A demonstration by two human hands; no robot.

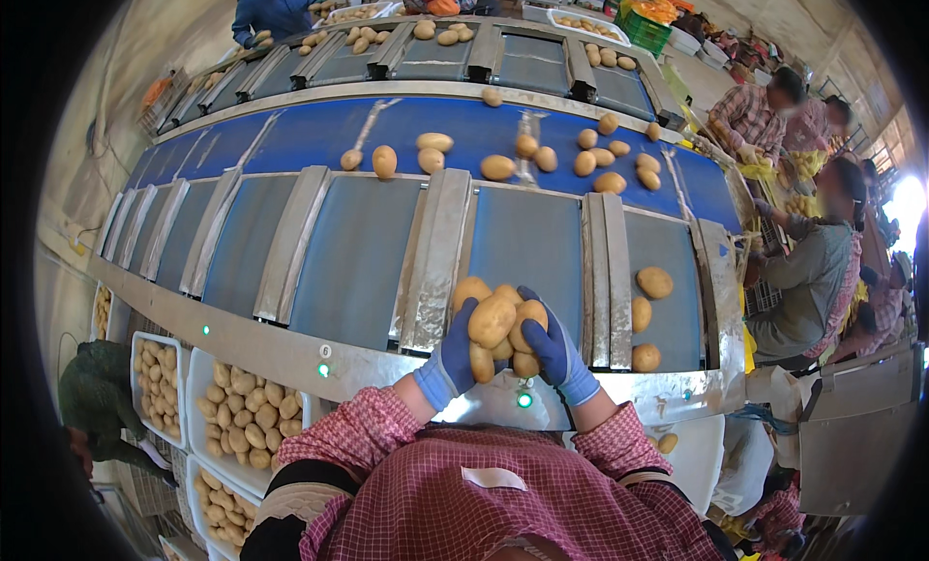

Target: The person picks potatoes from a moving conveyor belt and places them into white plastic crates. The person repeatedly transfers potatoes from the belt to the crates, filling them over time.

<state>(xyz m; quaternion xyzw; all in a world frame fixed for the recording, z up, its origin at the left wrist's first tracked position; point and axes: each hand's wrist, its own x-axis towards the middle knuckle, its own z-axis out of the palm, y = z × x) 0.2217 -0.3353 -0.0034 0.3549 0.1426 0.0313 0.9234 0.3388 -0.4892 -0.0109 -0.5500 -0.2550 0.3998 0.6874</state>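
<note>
Between my two gloved hands I hold a cluster of several potatoes point(492, 321), above the near end of a grey belt lane point(524, 249). My left hand point(457, 354), in a blue knitted glove, presses against the cluster from the left. From the right, my right hand point(555, 347), gloved alike, closes around it with the fingers on the upper potatoes. Some potatoes in the cluster are partly hidden behind others. On the lane to the right lie a few loose potatoes point(655, 282). Beyond the lanes, more potatoes point(498, 168) lie scattered on a wide blue conveyor belt point(290, 136).
Metal dividers point(437, 256) separate the lanes, and a metal front rail point(254, 354) with green lights runs before me. White crates point(190, 401) of potatoes stand at lower left. A white container point(700, 459) sits below right. Co-workers point(805, 271) stand at the right; another person point(272, 10) is across the conveyor.
</note>
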